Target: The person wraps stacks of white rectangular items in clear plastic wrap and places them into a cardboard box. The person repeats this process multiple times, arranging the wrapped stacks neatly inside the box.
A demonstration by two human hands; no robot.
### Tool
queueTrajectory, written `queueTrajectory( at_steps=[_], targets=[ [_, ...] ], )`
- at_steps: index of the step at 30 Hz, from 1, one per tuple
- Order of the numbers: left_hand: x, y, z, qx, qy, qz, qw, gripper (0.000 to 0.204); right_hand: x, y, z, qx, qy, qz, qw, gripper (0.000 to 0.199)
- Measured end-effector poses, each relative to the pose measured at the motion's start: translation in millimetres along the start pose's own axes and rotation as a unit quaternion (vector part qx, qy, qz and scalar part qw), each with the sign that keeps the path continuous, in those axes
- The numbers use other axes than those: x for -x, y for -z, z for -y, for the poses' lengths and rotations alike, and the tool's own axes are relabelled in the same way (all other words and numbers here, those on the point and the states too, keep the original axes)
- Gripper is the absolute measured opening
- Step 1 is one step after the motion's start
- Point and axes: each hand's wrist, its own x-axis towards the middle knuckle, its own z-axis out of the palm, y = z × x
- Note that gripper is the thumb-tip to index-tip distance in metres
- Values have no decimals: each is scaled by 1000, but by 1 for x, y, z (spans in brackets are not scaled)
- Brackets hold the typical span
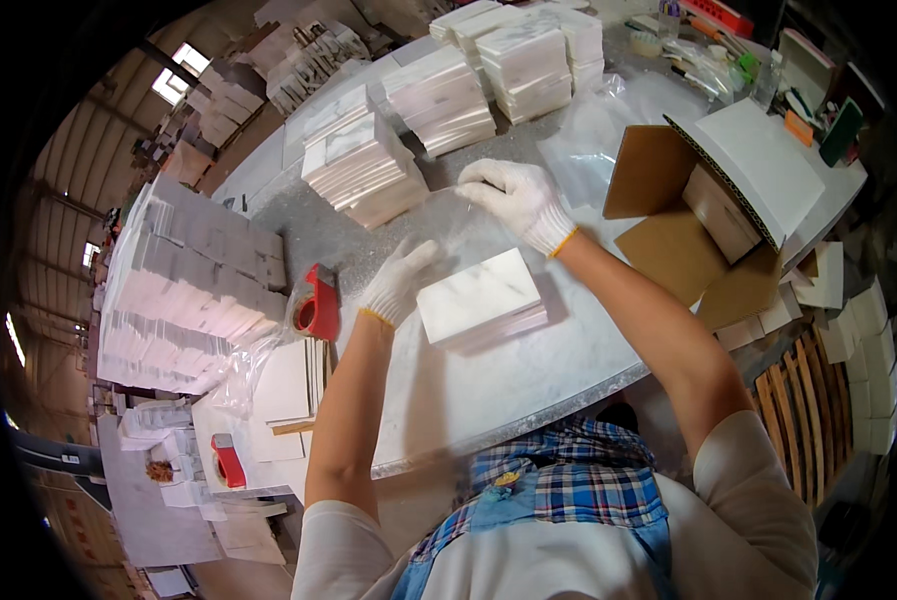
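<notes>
Both my hands wear white knit gloves. My right hand point(521, 203) is raised over the table, its fingers pinched on a thin clear plastic sheet point(450, 217) that is hard to see. Lower and to the left, my left hand point(398, 283) has its thumb stretched out beside that film; nothing solid shows in it, and some fingers are blurred. A short stack of white grey-veined marble tiles point(480, 295) lies on the table point(408, 420) between my forearms. Just beyond my left hand stands a taller tile stack point(363, 170).
More tile stacks point(438, 100) line the far side, with a large block of tiles point(188, 270) at left. A red tape dispenser point(320, 305) is near my left wrist. Clear bags point(593, 140) lie beyond my right hand. An open cardboard box point(653, 170) stands at right, above a wooden pallet point(803, 415).
</notes>
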Motion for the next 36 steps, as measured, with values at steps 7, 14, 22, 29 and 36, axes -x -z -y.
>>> queueTrajectory(
  at_steps=[7,14,22,29,36],
  targets=[
    [10,-13,-21,0,-142,-8,990,34,24,17,29,32,18,7,999,27],
    [107,-25,-28,-292,-288,-43,911,18,82,33,51,121,115,18,986,14],
    [146,-26,21,-608,-509,-44,608,14,141,37,32,227,176,147,947,12],
    [156,-28,27,-523,-488,-98,692,21,160,27,21,260,216,102,936,12],
    [107,-56,-9,-638,-393,-95,655,45,162,30,23,303,206,131,921,23]
  ],
)
